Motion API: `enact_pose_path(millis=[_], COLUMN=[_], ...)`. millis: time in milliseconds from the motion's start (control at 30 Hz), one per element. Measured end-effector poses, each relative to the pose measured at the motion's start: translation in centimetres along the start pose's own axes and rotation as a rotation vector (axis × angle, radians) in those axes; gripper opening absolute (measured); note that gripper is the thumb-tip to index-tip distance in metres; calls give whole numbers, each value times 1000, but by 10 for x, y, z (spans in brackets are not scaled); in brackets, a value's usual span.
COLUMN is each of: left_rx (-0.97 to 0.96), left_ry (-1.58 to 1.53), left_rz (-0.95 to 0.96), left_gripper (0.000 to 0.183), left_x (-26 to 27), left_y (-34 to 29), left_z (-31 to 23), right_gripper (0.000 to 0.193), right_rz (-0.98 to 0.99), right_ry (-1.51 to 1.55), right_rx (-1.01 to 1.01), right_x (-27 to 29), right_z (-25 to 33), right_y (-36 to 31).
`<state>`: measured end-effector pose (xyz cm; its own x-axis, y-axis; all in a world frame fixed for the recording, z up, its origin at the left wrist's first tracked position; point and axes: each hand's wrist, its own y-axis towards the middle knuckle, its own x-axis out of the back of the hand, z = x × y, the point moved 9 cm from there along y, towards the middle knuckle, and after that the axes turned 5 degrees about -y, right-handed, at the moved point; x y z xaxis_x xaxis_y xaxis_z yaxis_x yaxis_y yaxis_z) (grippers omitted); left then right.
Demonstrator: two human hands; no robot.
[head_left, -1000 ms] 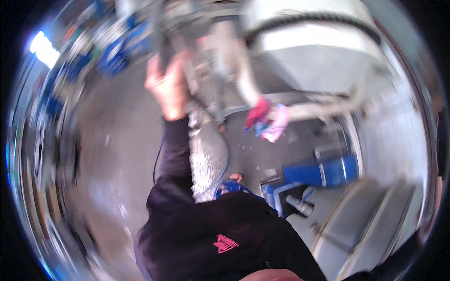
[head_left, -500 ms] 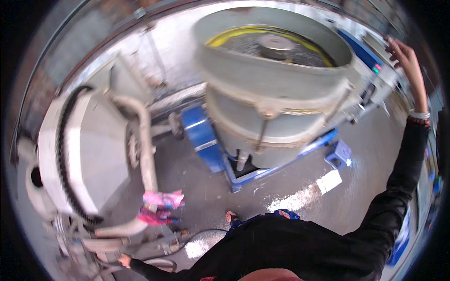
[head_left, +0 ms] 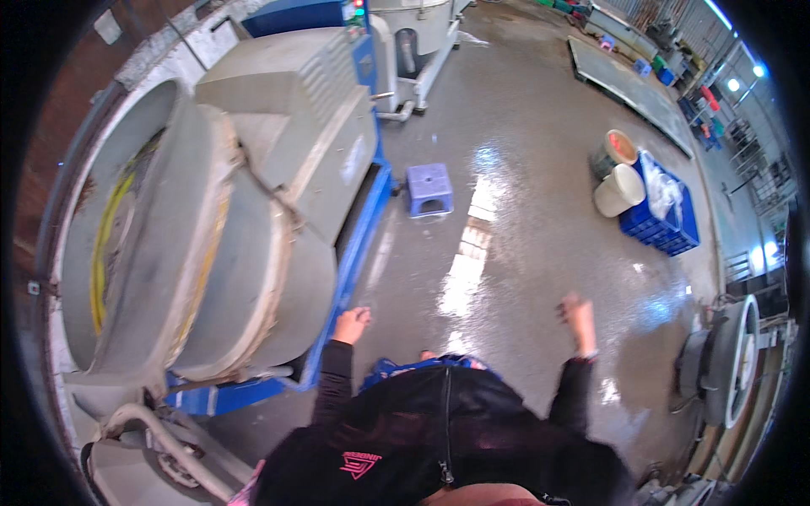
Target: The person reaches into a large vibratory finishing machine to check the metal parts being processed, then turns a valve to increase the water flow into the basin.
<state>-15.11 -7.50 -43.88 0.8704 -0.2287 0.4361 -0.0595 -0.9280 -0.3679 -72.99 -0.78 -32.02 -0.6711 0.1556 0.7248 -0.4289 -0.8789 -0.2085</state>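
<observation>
My left hand hangs beside the large grey round tub machine, its fingers curled in and nothing seen in them. Over the wet floor, my right hand is raised away from any object. Slight blur softens its fingers, which look loosely bent and apart, with nothing between them. A yellow band runs round the inside of the tub. The machine's blue base frame lies closest to my left hand.
A purple plastic stool stands ahead on the wet floor. To the right are a white bucket, another bucket and a blue crate holding clear plastic. A round fan-like machine sits far right. A low metal-edged platform lies beyond.
My view has swung right, so the tub machine now lies at my left. My right hand has come down from the machine's far side; my left has left the octagonal drum's area.
</observation>
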Motion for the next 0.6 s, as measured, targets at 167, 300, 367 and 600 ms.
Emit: enact_pose_path(millis=[167,300,367,600], left_rx=[26,-19,-41,-312], left_ry=[618,764,716,440], left_rz=[306,585,610,132], left_gripper=[34,38,40,44], left_x=[-61,-119,-142,-135], left_y=[89,180,236,459], left_z=[-75,-118,-170,-429], right_gripper=[37,36,39,33], right_rz=[123,-110,-143,-354], right_ry=[211,287,269,-123], right_rx=[-153,-193,-306,-446], right_x=[-63,2,28,38], right_z=[-44,-65,-80,-195], right_y=[12,95,135,224])
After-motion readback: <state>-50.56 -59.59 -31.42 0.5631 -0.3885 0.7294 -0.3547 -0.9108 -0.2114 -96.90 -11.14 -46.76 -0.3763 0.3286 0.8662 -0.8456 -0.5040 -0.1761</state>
